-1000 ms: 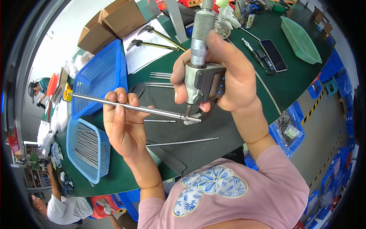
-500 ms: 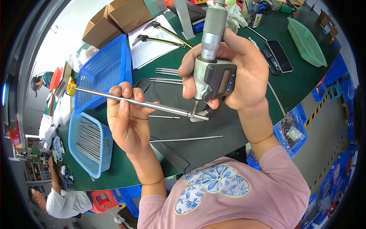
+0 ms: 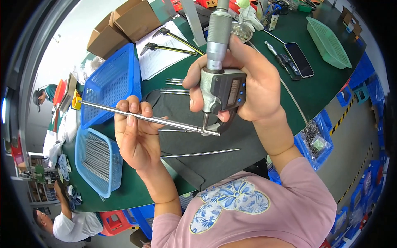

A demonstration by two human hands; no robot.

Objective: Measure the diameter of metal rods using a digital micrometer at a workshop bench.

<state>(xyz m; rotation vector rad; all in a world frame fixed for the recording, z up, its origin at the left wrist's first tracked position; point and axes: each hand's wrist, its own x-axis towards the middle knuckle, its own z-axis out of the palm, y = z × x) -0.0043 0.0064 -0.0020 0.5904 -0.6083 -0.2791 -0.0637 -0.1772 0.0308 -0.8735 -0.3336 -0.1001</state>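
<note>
My left hand [image 3: 138, 138] pinches a thin, shiny metal rod [image 3: 165, 121] between thumb and fingers; the rod slopes down to the right. In my right hand [image 3: 262, 80] is a digital micrometer [image 3: 210, 89], held with its barrel upward and its small display facing right. The rod's right end sits at the micrometer's measuring gap, where spindle and anvil meet it. Beneath both hands lies a dark grey cloth [image 3: 223, 167]. On it rests another rod [image 3: 206, 153], with several more partly hidden behind my hands.
A light blue basket [image 3: 114, 165] of rods stands at left, below a darker blue basket [image 3: 135, 68]. Two calipers [image 3: 173, 47] lie on paper sheets. At right are a phone [image 3: 299, 60], a second micrometer [image 3: 285, 61] and a green basket [image 3: 326, 43]. Two people are at far left.
Both hands, with the rod and micrometer, have shifted slightly left and down in the picture. The rod's end stays at the micrometer's gap.
</note>
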